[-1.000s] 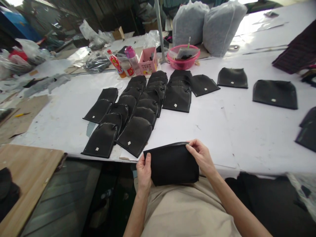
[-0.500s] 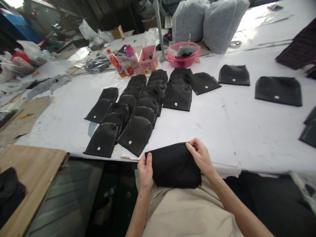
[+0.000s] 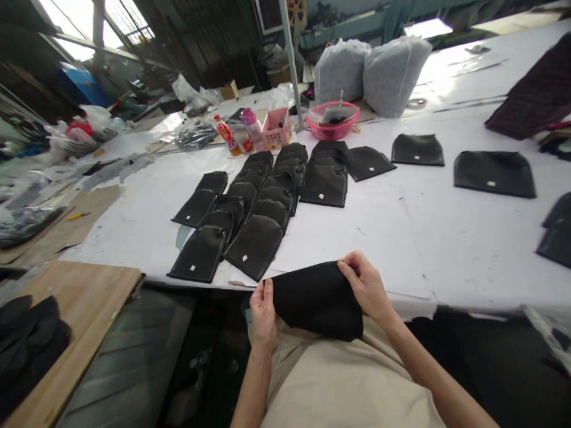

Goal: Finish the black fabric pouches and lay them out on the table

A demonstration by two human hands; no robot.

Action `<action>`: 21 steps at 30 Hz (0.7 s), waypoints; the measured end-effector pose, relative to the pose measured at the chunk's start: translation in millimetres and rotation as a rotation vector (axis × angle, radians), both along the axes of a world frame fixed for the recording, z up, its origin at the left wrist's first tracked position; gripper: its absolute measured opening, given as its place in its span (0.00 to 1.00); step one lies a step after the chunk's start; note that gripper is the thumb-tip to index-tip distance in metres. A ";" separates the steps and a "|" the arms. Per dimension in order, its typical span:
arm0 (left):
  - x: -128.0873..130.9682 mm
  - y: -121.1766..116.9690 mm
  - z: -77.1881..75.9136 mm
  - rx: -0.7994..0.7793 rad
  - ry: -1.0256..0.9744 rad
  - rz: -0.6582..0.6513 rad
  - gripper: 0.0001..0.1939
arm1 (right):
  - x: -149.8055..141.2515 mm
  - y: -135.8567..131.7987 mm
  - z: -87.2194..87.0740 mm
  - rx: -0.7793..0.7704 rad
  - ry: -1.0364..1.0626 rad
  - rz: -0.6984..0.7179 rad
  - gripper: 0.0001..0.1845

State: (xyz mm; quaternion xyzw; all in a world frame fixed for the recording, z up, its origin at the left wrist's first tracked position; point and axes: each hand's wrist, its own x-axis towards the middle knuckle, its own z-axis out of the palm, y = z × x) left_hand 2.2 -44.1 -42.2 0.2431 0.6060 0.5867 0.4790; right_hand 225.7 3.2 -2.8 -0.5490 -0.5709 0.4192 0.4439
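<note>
A black pouch-like fabric piece is stretched between my two hands, over my lap at the table's front edge. My left hand pinches its upper left corner, thumb on top. At the upper right corner my right hand grips it between thumb and fingers. Just beyond, similar black pieces with small white tags lie in overlapping rows; the closest is a black piece, with another black piece to its left. The underside of the held piece is hidden.
Farther right on the white table lie more separate black pieces. Behind the rows stand a pink basin, a pink box, bottles and stuffed grey bags. A wooden board holding dark pieces is at left.
My view has tilted up and turned slightly left. Both hands keep their hold on the black piece, whose lower part has shifted and now hangs more slanted.
</note>
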 end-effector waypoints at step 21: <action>-20.7 32.0 34.7 0.353 1.099 -0.430 0.09 | -63.6 39.2 21.0 0.013 -0.142 0.394 0.08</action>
